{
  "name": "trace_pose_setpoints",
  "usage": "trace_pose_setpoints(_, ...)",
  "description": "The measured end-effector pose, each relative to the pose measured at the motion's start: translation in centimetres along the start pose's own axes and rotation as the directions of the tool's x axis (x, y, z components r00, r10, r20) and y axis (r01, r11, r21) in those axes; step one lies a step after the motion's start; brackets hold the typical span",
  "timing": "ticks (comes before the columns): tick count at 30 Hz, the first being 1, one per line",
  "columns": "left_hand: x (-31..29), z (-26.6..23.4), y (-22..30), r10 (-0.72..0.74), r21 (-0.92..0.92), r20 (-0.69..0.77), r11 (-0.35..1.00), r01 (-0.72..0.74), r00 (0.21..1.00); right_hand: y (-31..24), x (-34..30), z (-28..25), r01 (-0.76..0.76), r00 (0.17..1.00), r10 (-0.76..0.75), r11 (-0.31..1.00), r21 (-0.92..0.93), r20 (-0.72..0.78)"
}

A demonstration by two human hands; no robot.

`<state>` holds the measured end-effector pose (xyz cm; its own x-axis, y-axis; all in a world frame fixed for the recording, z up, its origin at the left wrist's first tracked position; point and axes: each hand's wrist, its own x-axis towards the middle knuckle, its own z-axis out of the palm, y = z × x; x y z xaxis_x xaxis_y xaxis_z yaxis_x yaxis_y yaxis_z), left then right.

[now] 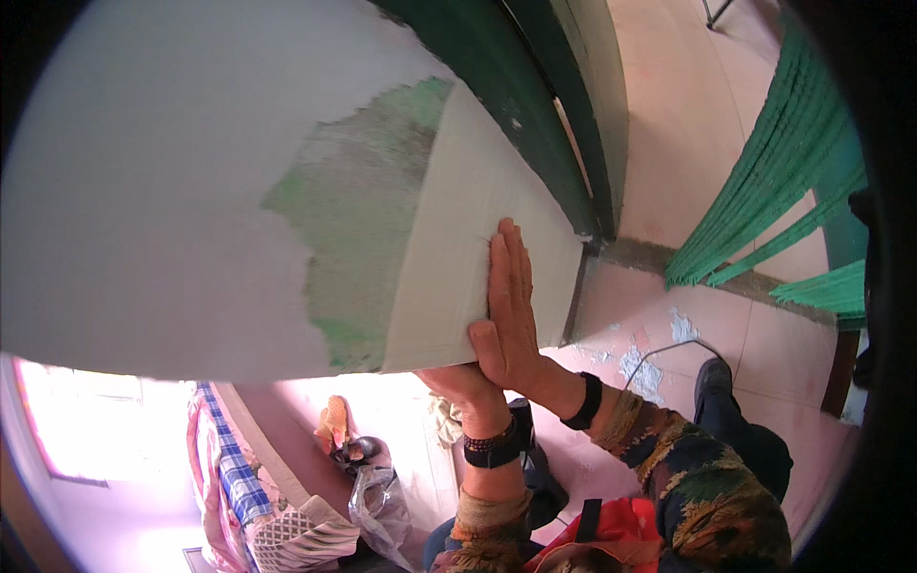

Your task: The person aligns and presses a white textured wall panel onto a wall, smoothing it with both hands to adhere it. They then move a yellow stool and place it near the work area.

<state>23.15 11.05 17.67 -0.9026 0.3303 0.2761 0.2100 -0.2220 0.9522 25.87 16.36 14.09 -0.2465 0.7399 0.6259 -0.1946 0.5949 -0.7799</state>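
The right hand (514, 310) lies along the smooth, cream, straight-edged sheet (449, 229), fingers pressed together and pointing up, thumb to the left. The left hand (463, 384) is at the sheet's lower edge, just beside the right wrist; its fingers are hidden, so I cannot tell their state. The sheet sits between a ragged, faded-green patch (363, 220) on the white wall (153, 191) and 1 dark green frame (497, 86).
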Motion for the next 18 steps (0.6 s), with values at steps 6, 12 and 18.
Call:
trace_pose_setpoints(6, 1.4, -0.6, 1.3, 0.119, 0.202, 0.021, 0.972, -0.121, 0.993, -3.5, 2.5, 0.5, 0.054, 0.999, -0.054, 0.998, -0.010, 0.004)
trace_pose_setpoints(12, -4.0, 0.4, 0.3, -0.088, -0.011, 0.027, 0.996, 0.088, 0.996, -4.4, 5.6, 0.5, -0.134, 0.991, 0.133, 0.990, 0.035, 0.030)
trace_pose_setpoints(18, -3.0, 2.5, 1.2, -0.093, -0.124, -0.080, 0.989, 0.083, 0.992, -3.5, 5.6, -0.2, 0.012, 0.991, 0.002, 0.994, -0.106, 0.136)
